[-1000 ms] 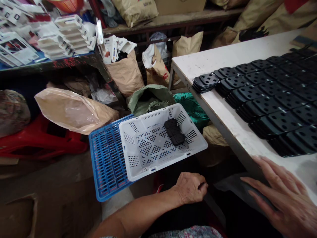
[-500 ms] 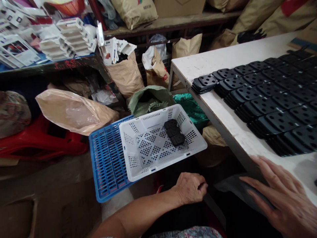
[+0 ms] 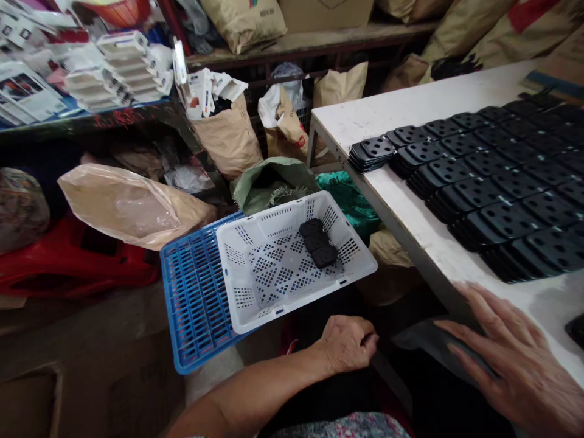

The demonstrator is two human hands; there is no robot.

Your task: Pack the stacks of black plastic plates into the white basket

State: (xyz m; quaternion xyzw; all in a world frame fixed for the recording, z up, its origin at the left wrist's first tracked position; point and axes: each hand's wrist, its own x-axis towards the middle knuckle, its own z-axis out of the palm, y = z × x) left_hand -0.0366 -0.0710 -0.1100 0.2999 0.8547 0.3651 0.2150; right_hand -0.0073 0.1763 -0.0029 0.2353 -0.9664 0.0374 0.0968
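Observation:
My left hand is closed, its fingers curled in beyond the near rim of the white basket. What it holds, if anything, is hidden; only a dark gap shows by the thumb. My right hand reaches over the near edge of the white table with its fingers stretched out. Under its lower fingers is a thin dark grey sheet-like thing; whether they grip it I cannot tell. Black pads with holes lie in overlapping rows on the table. A few similar black pieces sit in the basket.
The basket rests partly on a blue slatted crate. Behind stand an open paper sack, a green woven sack and a red stool. White boxes cover a bench at the back left. Another black piece shows at the right edge.
The view has shifted slightly, so most things appear a little further left. Both hands keep nearly the same pose. More of the black piece at the right edge shows.

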